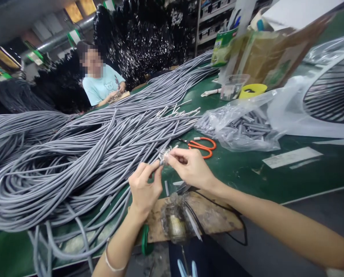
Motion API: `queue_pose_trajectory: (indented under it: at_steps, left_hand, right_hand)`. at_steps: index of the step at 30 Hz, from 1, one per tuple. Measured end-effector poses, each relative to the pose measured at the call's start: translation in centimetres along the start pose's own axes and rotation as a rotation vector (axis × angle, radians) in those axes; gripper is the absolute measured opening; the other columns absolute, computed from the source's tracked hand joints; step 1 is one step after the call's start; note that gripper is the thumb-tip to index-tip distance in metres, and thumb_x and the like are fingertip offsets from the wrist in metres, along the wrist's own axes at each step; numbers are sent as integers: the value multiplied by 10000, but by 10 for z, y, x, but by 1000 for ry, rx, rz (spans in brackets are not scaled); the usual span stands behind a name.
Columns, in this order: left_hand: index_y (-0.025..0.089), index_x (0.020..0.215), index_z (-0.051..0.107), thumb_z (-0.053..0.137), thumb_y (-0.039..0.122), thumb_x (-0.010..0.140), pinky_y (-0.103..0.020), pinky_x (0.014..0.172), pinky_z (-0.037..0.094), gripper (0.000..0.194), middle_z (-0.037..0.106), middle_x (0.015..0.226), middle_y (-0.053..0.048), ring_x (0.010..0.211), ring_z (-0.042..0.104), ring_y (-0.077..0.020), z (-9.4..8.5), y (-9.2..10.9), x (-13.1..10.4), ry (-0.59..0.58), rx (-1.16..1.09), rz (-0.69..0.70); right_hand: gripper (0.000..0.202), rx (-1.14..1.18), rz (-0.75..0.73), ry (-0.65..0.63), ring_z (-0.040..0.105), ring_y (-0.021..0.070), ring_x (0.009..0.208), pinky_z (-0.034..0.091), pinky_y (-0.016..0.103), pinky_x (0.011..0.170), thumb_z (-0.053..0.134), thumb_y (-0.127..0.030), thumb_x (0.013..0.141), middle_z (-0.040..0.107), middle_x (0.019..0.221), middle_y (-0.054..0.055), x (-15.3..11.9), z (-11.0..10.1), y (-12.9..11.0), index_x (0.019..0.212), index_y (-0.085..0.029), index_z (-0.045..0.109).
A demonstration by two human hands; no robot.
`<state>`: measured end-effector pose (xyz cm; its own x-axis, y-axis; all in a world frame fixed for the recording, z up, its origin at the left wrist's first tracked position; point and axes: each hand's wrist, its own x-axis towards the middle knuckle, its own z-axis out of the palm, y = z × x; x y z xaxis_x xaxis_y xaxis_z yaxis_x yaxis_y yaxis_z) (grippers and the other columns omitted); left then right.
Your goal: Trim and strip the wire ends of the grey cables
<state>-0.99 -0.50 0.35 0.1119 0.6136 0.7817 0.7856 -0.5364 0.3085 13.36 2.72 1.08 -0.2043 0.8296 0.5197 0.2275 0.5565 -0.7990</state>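
Observation:
My left hand (145,187) pinches a grey cable near its end, thumb and forefinger closed on the sheath. At that end, frayed silvery strands (164,154) spread out. My right hand (190,163) has its thumb and fingers closed on these strands, just right of my left fingertips. Beyond the hands lies a big pile of grey cables (97,165), several with pale stripped ends. Scissors with orange handles (203,147) rest on the green table just past my right hand.
A clear plastic bag (241,127) of short grey tubes lies to the right, near a white fan (327,92). A yellow tub (253,90) stands behind it. A wooden board (218,217) with a grimy fixture (176,221) is below my hands. A co-worker (102,84) sits across the table.

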Motion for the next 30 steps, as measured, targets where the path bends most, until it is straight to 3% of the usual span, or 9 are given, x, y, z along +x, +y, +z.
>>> queue_pose_trajectory:
  at_steps: [7, 20, 24, 30]
  left_hand:
    - [153, 816, 671, 611, 122, 784, -186, 545, 432, 75, 588, 609, 9, 517, 522, -77, -3, -4, 2, 98, 89, 2]
    - [145, 826, 663, 625, 94, 773, -178, 567, 433, 83, 602, 626, 6, 537, 531, -74, -5, -3, 2, 82, 99, 38]
    - [144, 831, 663, 614, 96, 776, -177, 542, 421, 88, 577, 609, 13, 511, 490, -70, -1, -2, -1, 60, 55, -2]
    - [143, 815, 662, 592, 90, 780, -173, 514, 406, 94, 562, 591, 18, 493, 458, -69, 1, 1, -1, -7, -16, -26]
  right_hand:
    - [266, -368, -305, 67, 436, 82, 453, 317, 208, 485, 470, -186, 843, 485, 502, -17, -6, 0, 4, 601, -149, 572]
    - [296, -607, -455, 139, 405, 92, 457, 285, 230, 487, 462, -150, 853, 456, 501, -15, -7, 1, 5, 568, -147, 543]
    - [294, -501, -391, 88, 395, 87, 463, 281, 223, 487, 453, -154, 851, 448, 507, -20, -8, 2, 6, 565, -156, 521]
    - [343, -106, -41, -1, 314, 60, 426, 248, 202, 445, 475, -250, 830, 358, 448, -47, -4, 3, 4, 501, -158, 440]
